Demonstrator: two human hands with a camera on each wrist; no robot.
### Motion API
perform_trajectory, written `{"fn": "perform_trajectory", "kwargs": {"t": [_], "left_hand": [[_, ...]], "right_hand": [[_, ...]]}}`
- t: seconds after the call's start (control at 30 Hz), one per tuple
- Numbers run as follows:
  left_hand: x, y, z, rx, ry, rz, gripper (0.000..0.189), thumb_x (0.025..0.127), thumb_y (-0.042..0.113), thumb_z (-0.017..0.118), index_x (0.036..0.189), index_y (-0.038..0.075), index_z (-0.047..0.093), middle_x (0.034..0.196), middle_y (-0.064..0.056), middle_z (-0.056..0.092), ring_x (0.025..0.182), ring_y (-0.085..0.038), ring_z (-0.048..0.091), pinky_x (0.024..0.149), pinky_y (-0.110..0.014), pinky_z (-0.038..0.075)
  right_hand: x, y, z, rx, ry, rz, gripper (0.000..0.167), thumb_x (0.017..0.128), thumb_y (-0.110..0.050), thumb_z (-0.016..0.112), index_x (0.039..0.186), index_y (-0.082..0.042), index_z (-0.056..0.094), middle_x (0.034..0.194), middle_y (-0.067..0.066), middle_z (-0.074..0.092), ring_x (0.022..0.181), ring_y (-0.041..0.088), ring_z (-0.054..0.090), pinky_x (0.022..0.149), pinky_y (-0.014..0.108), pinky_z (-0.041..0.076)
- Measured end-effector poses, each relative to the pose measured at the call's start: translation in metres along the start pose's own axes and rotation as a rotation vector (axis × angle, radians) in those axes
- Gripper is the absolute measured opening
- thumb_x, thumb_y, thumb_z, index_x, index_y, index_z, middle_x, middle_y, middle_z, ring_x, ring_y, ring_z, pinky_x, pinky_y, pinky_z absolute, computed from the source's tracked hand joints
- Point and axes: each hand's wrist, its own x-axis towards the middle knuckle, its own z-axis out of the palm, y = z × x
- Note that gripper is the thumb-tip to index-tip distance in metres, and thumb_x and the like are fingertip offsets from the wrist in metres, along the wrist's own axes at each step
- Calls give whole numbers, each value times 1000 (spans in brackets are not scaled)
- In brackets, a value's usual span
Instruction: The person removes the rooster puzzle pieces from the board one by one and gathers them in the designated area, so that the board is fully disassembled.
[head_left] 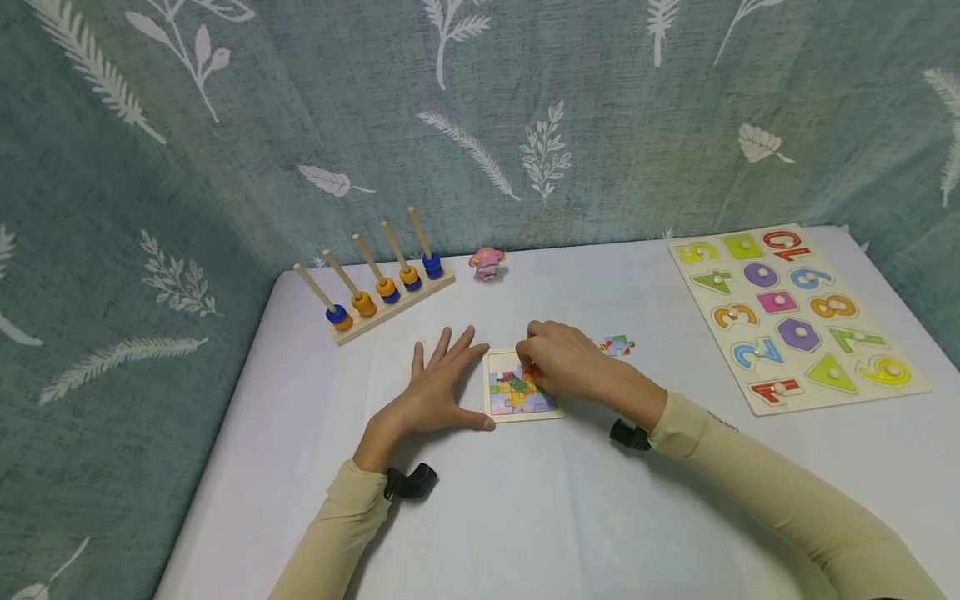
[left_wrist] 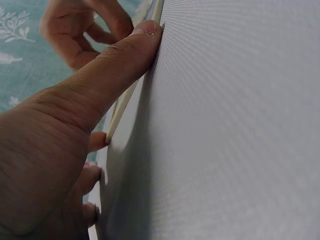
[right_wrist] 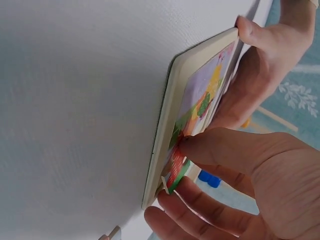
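A small jigsaw puzzle in a pale wooden tray (head_left: 523,419) lies on the white table, its lower part filled with colourful pieces. My left hand (head_left: 435,392) is spread along the tray's left side, the thumb at the near corner and the index finger at the far one. Over the tray's right part, my right hand (head_left: 566,360) pinches a puzzle piece (right_wrist: 177,167) between thumb and fingers. This piece is red and green, tilted at the tray's edge in the right wrist view. From the head view it is mostly hidden by the hand.
Loose puzzle pieces (head_left: 618,345) lie just beyond the right wrist. At the back left stands a wooden peg stacker (head_left: 397,310) with blue and orange rings, a small pink figurine (head_left: 487,262) to its right. A number and shape board (head_left: 795,321) lies on the right.
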Motion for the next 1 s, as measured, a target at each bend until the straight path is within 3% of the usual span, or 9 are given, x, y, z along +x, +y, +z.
{"fn": "perform_trajectory", "kwargs": {"t": [0.27,0.57,1.0], "left_hand": [[-2,-4,2,-9,15,-9,113,68,61,86,158,21,31,168,-3,6,152,-34,-8,110,-65,-16],[-2,-3,2,-8,17,2,113,68,62,85,158,22,31,168,-3,6,152,-33,-8,110,-65,-17],[0,0,2,-12,2,-4,112,68,61,85,159,22,31,168,-2,5,152,-32,-9,110,-64,-17]], "right_hand": [[1,2,3,-3,14,6,17,84,-11,79,97,-8,68,78,-2,51,69,15,48,59,29,40],[-1,2,4,-1,21,35,14,83,-12,80,93,-8,70,77,-2,50,69,16,47,60,29,41],[-4,4,3,1,74,11,17,80,-9,79,93,-7,68,77,-2,48,67,15,44,56,27,36]]}}
